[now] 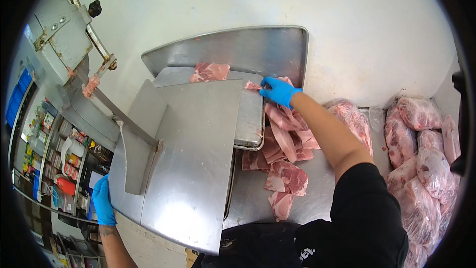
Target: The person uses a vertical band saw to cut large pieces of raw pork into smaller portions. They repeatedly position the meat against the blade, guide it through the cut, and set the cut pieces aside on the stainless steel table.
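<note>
My right hand (279, 92), in a blue glove, has its fingers at a small piece of raw meat (253, 85) over the metal tray (248, 140) behind the saw table. My left hand (103, 200), also gloved in blue, rests at the left edge of the band saw's steel table (186, 163). The saw blade (126, 119) runs down to that table, with meat scraps (91, 86) stuck near its upper guide. A flat cut of raw meat (211, 72) lies on the tray's far part. Below my right forearm, sliced raw meat (284, 134) is heaped beside the tray.
A large metal tray (230, 46) leans against the wall. On the right, several plastic-wrapped pieces of meat (418, 193) are piled on the steel counter (316, 193). Shelves with packaged goods (48, 152) stand at the far left. The saw's upper housing (61, 33) rises at the upper left.
</note>
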Tool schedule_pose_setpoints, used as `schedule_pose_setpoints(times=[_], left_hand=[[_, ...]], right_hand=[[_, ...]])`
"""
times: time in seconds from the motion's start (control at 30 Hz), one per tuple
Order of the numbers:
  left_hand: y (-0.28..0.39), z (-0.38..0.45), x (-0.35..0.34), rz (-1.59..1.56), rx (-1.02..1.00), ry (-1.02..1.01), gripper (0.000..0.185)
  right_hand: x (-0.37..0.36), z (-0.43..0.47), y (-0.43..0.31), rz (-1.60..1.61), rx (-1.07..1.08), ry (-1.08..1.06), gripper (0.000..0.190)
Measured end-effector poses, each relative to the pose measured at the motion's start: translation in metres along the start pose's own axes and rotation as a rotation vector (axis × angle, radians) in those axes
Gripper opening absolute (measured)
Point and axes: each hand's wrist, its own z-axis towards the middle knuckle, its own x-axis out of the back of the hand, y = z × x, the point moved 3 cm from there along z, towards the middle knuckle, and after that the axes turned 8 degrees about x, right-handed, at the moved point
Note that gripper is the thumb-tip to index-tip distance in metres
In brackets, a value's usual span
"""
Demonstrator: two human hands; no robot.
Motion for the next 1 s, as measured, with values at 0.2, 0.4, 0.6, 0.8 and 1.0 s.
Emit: schedule_pose_setpoints(times=[0.2,0.4,0.6,0.8,1.0], left_hand=[[0.0,0.004,0.002,0.004,0.0,0.022,0.028],[-0.005,0.002,0.005,-0.025,-0.002,0.005,0.027],[-0.004,0.007,0.005,0.044,0.006,0.054,0.026],[0.001,0.001,0.001,0.029,0.017,0.048,0.025],[-0.004,0.003,0.007,0.071,0.028,0.076,0.024]], right_hand=[[-0.054,-0.043,0.021,0.057,-0.018,-0.12,0.049],[-0.043,-0.062,0.003,0.232,-0.086,0.295,0.037],[0.0,0.013,-0.042,0.287,0.185,0.584,0.035],[-0.002,0.146,-0.103,0.239,0.435,0.042,0.041],[-0.045,0.193,-0.129,-0.152,0.544,-0.268,0.04]])
